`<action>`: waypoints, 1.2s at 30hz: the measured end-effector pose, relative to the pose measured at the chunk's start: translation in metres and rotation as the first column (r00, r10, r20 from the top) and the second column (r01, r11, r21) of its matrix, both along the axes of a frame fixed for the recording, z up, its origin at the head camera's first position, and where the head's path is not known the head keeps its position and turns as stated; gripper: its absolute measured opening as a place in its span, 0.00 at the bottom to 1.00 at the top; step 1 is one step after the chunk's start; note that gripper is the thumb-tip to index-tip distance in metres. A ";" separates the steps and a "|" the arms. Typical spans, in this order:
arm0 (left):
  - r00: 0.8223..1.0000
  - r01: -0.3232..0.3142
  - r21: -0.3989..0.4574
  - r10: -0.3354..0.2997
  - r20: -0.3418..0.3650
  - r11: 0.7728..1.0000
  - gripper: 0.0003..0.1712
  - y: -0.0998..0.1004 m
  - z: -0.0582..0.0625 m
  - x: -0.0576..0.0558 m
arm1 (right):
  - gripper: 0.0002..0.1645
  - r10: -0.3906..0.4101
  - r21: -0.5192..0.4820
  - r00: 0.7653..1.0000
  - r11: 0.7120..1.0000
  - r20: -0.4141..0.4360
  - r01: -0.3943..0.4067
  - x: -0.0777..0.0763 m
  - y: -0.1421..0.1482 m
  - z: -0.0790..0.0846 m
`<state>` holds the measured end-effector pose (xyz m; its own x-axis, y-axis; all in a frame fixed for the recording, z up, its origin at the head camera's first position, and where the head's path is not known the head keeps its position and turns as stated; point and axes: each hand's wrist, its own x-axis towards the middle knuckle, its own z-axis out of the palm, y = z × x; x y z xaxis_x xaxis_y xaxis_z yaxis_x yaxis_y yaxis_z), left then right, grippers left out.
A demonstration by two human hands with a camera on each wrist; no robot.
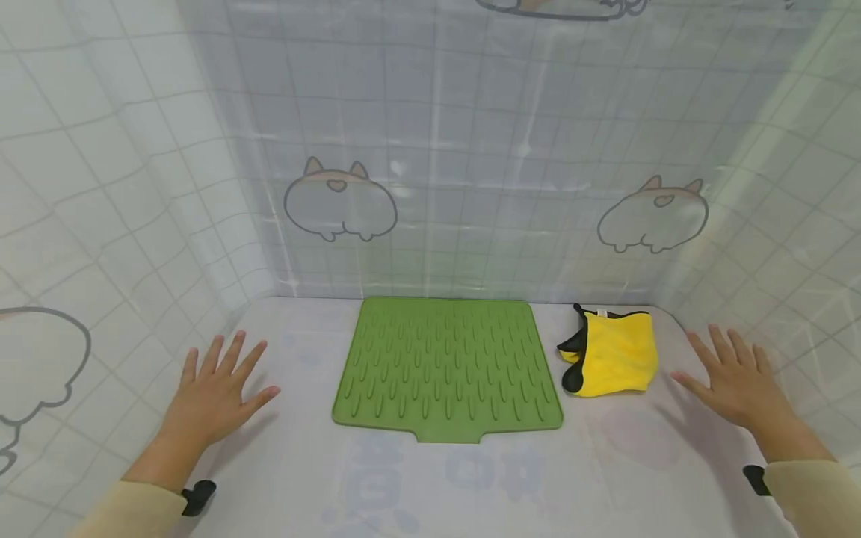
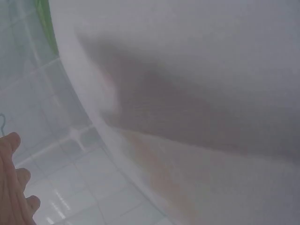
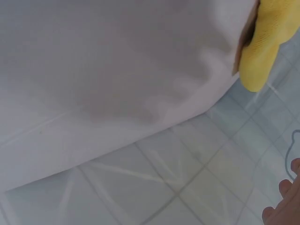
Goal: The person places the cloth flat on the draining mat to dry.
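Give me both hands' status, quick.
Left hand: open, fingers spread, holding nothing, left of the green mat.
Right hand: open, fingers spread, holding nothing, nearest the yellow cloth.

On the head view's clock face, the green, ridged, roughly rectangular rubbery-looking mat [image 1: 447, 362] below centre, towards 6 o'clock, is matt, its surface roughened by raised ridges. At 4 o'clock, the folded yellow cloth with black edging [image 1: 620, 355] looks soft, matt and finely textured. The smooth white table surface [image 1: 282, 478] has a low sheen. At 12 o'clock, the translucent, grid-printed plastic-looking sheet [image 1: 471, 134] is glossy and streaked with reflections. The cream cloth sleeves [image 1: 810, 493] look matt.
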<state>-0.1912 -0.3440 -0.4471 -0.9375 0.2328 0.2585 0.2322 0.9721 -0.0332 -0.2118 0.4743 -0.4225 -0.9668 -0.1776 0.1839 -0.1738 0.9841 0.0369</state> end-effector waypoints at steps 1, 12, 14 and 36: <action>1.000 0.002 0.004 -0.002 0.002 1.000 0.50 0.001 0.001 0.000 | 0.55 -0.001 -0.005 1.000 1.000 -0.002 0.001 0.000 -0.001 0.000; 0.998 0.005 0.057 -0.008 0.065 0.998 0.49 0.020 0.009 0.004 | 0.54 0.001 -0.079 0.999 0.997 -0.033 -0.004 -0.003 -0.014 0.005; 0.997 0.000 0.072 -0.005 0.077 0.997 0.49 0.026 0.010 0.005 | 0.53 -0.007 -0.099 1.000 0.995 -0.017 0.006 -0.004 -0.017 0.006; 0.959 0.064 0.282 -0.137 0.248 0.957 0.46 0.070 0.001 -0.001 | 0.53 -0.034 -0.363 0.952 0.920 0.305 0.149 -0.021 -0.042 0.004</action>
<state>-0.1921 -0.2738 -0.4458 -0.9556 0.2855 0.0726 0.2939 0.9072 0.3010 -0.2328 0.4325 -0.4186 -0.9959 -0.0585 -0.0684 -0.0284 0.9254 -0.3778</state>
